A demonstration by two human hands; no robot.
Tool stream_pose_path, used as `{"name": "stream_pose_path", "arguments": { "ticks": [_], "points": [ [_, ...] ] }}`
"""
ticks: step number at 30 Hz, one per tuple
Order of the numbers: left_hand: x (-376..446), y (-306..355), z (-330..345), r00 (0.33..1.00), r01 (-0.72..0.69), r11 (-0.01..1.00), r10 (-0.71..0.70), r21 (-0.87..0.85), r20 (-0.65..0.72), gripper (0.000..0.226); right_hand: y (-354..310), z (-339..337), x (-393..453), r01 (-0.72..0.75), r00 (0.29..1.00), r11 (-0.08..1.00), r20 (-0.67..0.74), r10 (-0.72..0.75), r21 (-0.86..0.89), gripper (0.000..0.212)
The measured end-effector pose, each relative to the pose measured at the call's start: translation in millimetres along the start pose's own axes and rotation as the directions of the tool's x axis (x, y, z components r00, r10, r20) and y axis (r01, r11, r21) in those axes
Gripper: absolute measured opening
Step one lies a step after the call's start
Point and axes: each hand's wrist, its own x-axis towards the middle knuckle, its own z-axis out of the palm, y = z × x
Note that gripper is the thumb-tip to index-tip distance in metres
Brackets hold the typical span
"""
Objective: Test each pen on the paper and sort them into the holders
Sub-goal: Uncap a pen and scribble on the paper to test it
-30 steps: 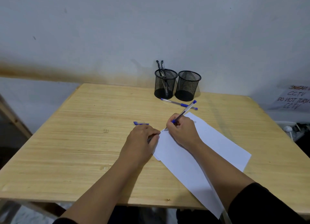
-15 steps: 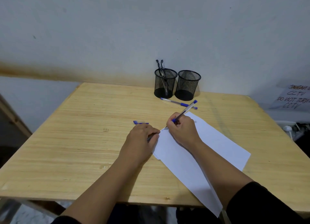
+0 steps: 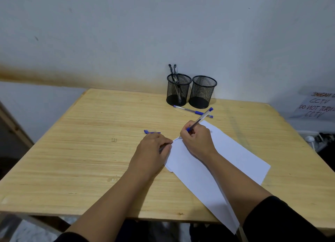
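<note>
The right hand (image 3: 197, 140) pinches a blue-capped pen (image 3: 201, 118) in curled fingers, tip down on the far left corner of the white paper (image 3: 226, 156), beside a small blue scribble. The pen's long axis slants up from the tip toward the far right. The left hand (image 3: 154, 149) rests on the wooden table (image 3: 90, 151) with fingers bent at the paper's left edge; whether it holds anything cannot be told. A loose pen cap (image 3: 151, 132) lies just beyond it. Another pen (image 3: 192, 111) lies before two mesh holders (image 3: 202, 91).
</note>
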Motion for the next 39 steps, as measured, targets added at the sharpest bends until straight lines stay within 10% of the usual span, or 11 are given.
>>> {"name": "stream_pose_path", "arguments": {
  "ticks": [15,22,39],
  "points": [
    [12.7,-2.4,-18.6,0.954,0.171,0.979,-0.193,-0.110,-0.230,0.026,-4.7,-18.8,-6.6,-0.178,0.983,0.907,0.023,0.183,0.382,0.011],
    [33.2,-22.2,-19.7,0.951,0.308,0.951,-0.307,0.034,-0.029,0.013,-14.9,-32.5,-10.5,-0.269,0.963,0.807,0.114,0.246,0.527,0.018],
    [19.0,43.2,-47.8,0.967,0.252,0.850,-0.238,-0.462,0.089,0.008,-52.5,-49.7,-24.2,-0.116,0.989,0.812,0.146,0.038,0.573,0.014]
  ]
}}
